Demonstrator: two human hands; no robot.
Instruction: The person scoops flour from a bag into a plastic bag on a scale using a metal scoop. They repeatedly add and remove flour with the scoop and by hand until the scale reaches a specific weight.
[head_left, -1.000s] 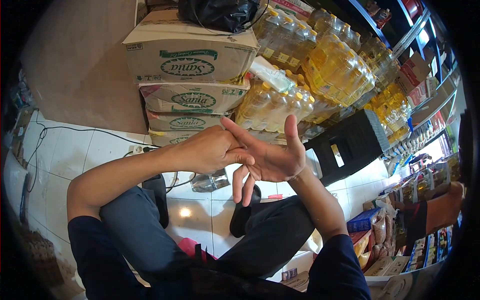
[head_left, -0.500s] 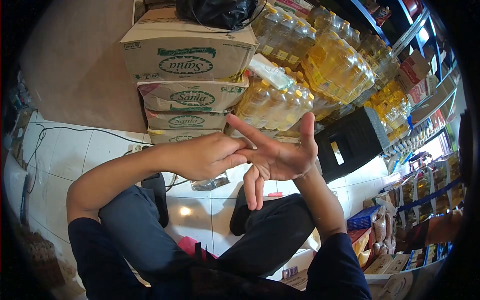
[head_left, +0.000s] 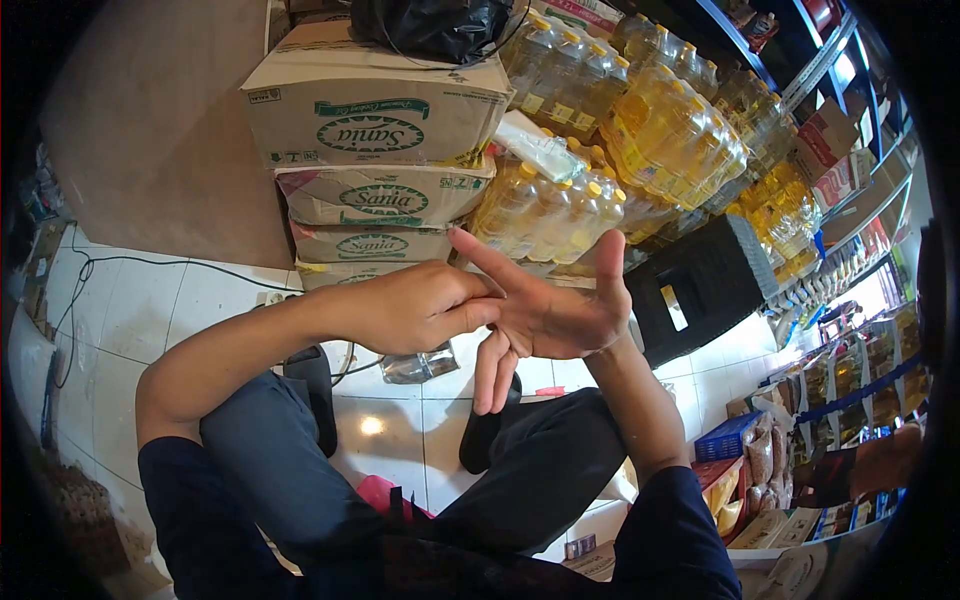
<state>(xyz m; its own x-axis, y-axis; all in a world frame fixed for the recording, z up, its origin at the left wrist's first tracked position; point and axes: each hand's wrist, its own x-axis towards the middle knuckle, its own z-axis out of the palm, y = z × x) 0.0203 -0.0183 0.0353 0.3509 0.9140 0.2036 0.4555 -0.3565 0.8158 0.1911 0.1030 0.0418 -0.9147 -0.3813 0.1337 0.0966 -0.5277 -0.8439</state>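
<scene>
My left hand (head_left: 420, 308) is closed, its thumb and index finger pinching a finger of my right hand (head_left: 562, 318). That right hand has its palm toward me, thumb pointing up and index finger stretched out to the left. Its lower fingers hang down, and it holds nothing. Both hands are in the air above my bent knees. Below and behind the left hand, a clear, shiny packet or container (head_left: 418, 365) lies on the tiled floor; I cannot make out what it is.
Stacked Sania cartons (head_left: 375, 130) stand ahead, topped by a black plastic bag (head_left: 435, 25). Wrapped packs of yellow oil bottles (head_left: 675, 130) pile up beside them. A black box (head_left: 700, 285) stands at right, near a blue basket (head_left: 725, 437). Another person's arm (head_left: 880, 465) shows at far right. A cable (head_left: 170, 258) crosses the floor.
My left hand's pinch has shifted slightly along the finger, and my right hand has moved a little left. The other person's arm at the right edge has moved slightly.
</scene>
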